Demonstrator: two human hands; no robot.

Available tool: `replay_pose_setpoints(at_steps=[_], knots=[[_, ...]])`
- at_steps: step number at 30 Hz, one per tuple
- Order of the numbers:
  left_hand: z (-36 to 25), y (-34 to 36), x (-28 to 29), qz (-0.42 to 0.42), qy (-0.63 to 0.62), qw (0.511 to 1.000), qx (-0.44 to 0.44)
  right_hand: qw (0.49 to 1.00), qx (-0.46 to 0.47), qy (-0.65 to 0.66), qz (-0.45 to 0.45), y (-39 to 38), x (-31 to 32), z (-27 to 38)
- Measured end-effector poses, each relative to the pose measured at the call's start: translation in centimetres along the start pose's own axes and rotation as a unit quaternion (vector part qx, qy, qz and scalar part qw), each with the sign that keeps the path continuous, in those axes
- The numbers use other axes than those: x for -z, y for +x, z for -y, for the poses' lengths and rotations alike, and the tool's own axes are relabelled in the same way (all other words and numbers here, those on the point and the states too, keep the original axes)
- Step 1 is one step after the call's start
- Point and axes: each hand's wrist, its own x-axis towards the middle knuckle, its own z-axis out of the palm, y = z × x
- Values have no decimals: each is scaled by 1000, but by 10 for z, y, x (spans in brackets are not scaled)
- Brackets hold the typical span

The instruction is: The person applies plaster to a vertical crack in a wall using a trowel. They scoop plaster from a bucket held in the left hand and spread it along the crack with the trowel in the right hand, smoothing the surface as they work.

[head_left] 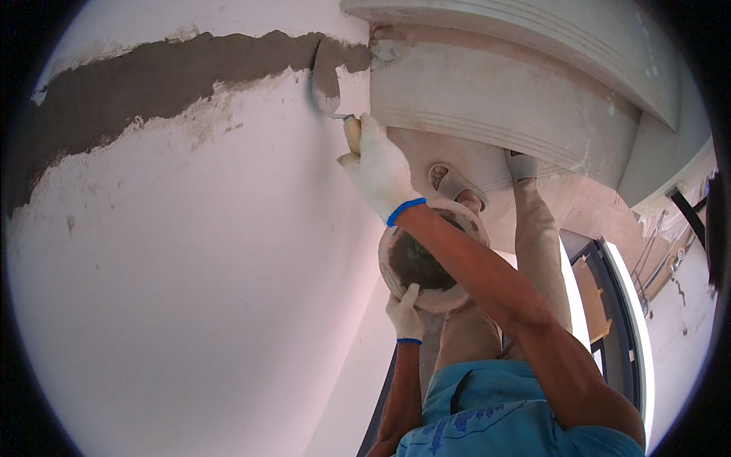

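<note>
My right hand (381,167), in a white knit glove with a blue cuff, is closed around the wooden handle of a trowel (326,78). Grey mortar partly covers the trowel's blade, which lies against the wall at the right end of a rough dark band of mortar (175,72). Lower down, my left hand (405,314), gloved alike, grips the near rim of a round bucket (443,299) in front of my legs. Dark wet mortar (419,268) lies inside the bucket. My right forearm passes over the bucket and hides part of its opening.
A white wall (183,289) fills the left side. Pale curved stone steps (502,91) rise ahead, meeting the wall at a corner. My feet, in grey slippers (458,185), stand by the lowest step. At right are a dark-framed opening (620,320) and cluttered items by another wall.
</note>
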Motion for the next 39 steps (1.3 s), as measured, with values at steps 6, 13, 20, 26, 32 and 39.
replay_pose_setpoints(at_steps=[6,13,20,26,32,39], knots=[[4,1,2,-1,2,1000,0,993,-72,-26,92,-33,8,-12],[9,2,2,18,24,1000,4,999,-47,4,23,-8,16,-8],[7,2,-13,6,5,1000,-10,997,-39,-36,60,-5,6,-8],[1,6,-23,26,44,999,6,989,-82,-44,117,-27,46,-24],[-2,11,-51,49,79,996,-14,992,-74,69,79,-11,60,-28],[0,19,-96,38,112,993,-15,997,41,64,-20,10,16,-39]])
